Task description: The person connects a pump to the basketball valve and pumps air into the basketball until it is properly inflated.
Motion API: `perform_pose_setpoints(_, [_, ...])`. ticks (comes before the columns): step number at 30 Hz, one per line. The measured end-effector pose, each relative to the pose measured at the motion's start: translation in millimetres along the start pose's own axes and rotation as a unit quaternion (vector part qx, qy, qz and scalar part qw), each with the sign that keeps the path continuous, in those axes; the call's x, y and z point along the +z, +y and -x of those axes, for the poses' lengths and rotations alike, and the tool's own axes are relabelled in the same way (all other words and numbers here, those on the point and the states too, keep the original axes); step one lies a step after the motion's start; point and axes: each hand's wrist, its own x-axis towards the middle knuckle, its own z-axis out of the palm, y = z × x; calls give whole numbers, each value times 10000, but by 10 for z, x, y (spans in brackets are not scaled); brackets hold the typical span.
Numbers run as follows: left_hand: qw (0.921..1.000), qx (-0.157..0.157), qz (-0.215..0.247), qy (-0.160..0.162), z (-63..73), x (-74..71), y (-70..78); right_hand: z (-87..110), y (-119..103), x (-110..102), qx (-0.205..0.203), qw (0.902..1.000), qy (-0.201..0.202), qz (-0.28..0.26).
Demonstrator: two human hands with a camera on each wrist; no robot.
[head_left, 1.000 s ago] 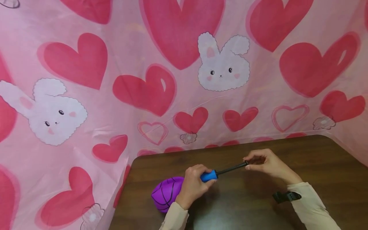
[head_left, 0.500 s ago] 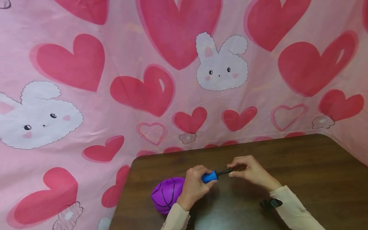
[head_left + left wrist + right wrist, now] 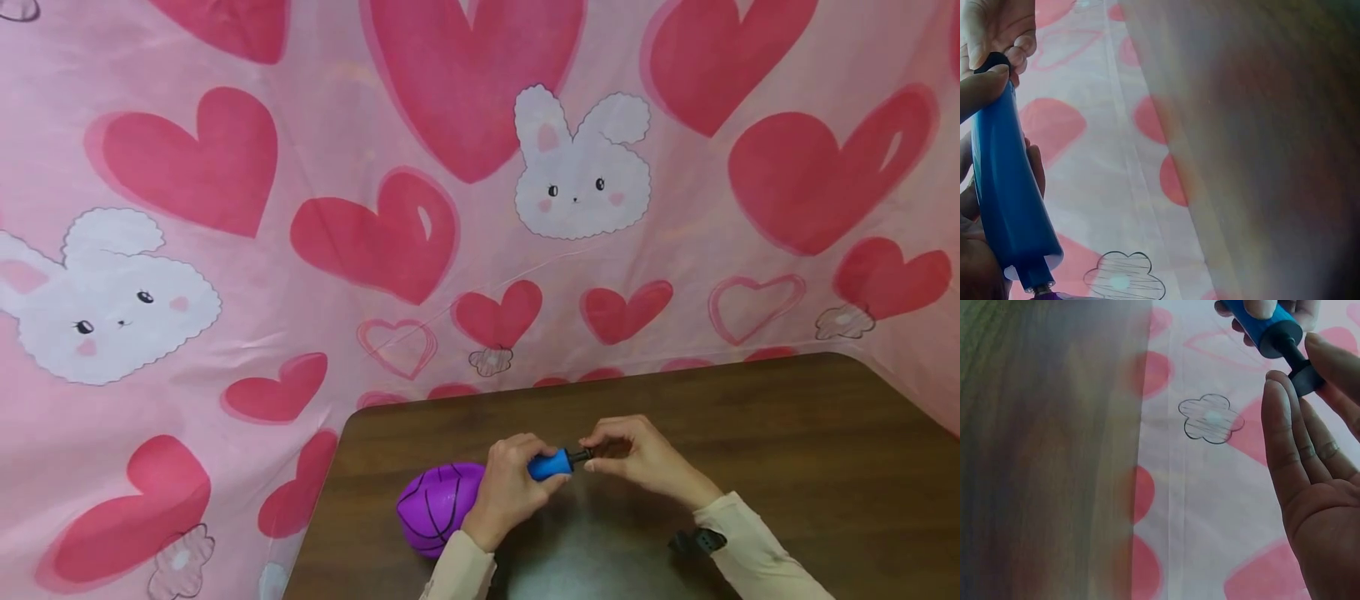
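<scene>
A blue hand pump is held in the head view by my left hand, whose fingers and thumb wrap its barrel. My right hand pinches the black plunger handle between thumb and fingers. Only a short stretch of the black rod shows between handle and barrel. Just left of my left hand lies a purple ball with black lines, its sides dented and partly hidden by that hand. In the left wrist view, a metal needle at the pump's lower end meets the purple surface.
Both hands are over a dark wooden table. A pink cloth printed with hearts and rabbits hangs behind it and at the left. A black device is on the right wrist.
My right hand has moved left toward the left hand, pushing the plunger rod most of the way into the barrel. The left hand and ball have hardly moved.
</scene>
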Motion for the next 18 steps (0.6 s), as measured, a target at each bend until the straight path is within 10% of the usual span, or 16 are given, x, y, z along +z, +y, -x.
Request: perform_pose_setpoints(18, [9998,78,-39,205,-22,-51,-55,109,-15,-760,272,9996,-81,87])
